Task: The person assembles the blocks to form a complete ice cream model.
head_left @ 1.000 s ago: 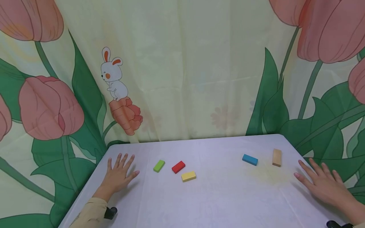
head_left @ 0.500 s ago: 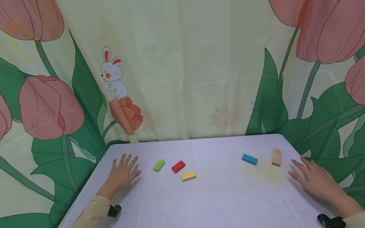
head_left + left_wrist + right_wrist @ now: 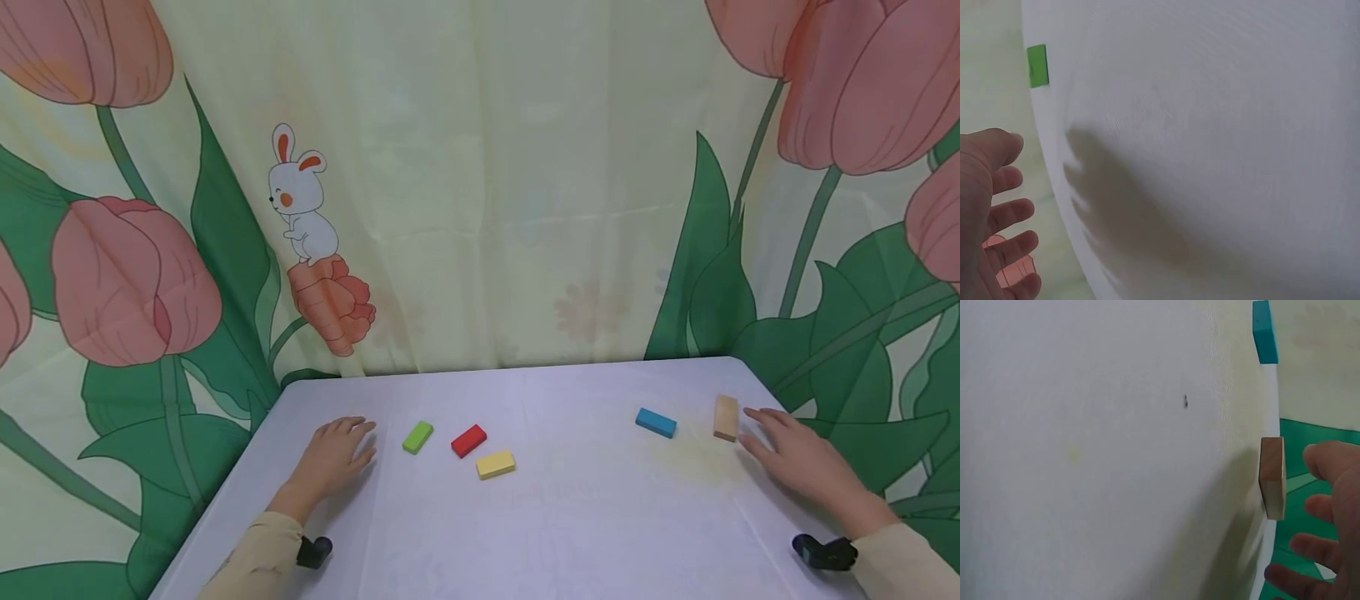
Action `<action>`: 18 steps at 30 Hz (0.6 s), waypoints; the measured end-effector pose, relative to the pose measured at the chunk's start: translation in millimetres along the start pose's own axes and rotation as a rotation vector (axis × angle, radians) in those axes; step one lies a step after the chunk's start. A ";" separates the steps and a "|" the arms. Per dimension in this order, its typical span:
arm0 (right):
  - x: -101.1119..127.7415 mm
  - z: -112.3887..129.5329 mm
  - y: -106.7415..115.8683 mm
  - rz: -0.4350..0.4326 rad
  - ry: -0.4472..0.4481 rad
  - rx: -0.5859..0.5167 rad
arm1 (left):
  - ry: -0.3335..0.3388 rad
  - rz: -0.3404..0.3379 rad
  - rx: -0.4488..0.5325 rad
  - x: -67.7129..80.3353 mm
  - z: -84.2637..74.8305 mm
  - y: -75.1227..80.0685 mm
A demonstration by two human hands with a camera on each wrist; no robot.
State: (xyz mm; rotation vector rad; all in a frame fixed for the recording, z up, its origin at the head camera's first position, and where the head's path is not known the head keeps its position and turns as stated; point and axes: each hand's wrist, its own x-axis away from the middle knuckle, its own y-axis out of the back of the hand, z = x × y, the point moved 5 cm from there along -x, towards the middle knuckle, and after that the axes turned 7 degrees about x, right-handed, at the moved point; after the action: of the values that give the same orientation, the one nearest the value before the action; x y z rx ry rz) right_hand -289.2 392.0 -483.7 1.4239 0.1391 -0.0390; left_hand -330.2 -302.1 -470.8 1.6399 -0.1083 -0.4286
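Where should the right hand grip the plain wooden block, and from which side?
The wooden block is probably best pinched midway along its long sides, from the right: its length runs near to far, and the right hand is on that side.

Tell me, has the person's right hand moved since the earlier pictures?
Yes. In the head view, the right hand has moved left, closing in on the wooden block, which has stayed put.

Green block, red block, yellow block, blue block, tan block (wood-grained).
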 end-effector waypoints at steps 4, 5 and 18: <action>-9.2 6.6 -4.2 -0.011 -0.007 -0.030 | -0.007 -0.006 0.018 -6.0 -5.0 -3.6; -10.9 8.0 -6.2 -0.015 -0.007 -0.033 | -0.009 -0.007 0.022 -6.8 -6.3 -4.3; -23.8 10.7 -17.1 -0.018 -0.015 0.057 | 0.008 0.066 0.124 -17.3 -33.0 -9.7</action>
State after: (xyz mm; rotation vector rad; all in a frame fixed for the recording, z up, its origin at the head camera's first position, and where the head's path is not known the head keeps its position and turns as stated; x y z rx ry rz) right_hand -313.9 377.5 -496.1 1.4793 0.1388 -0.0688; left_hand -336.8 -264.3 -474.8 1.7549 -0.1854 -0.3709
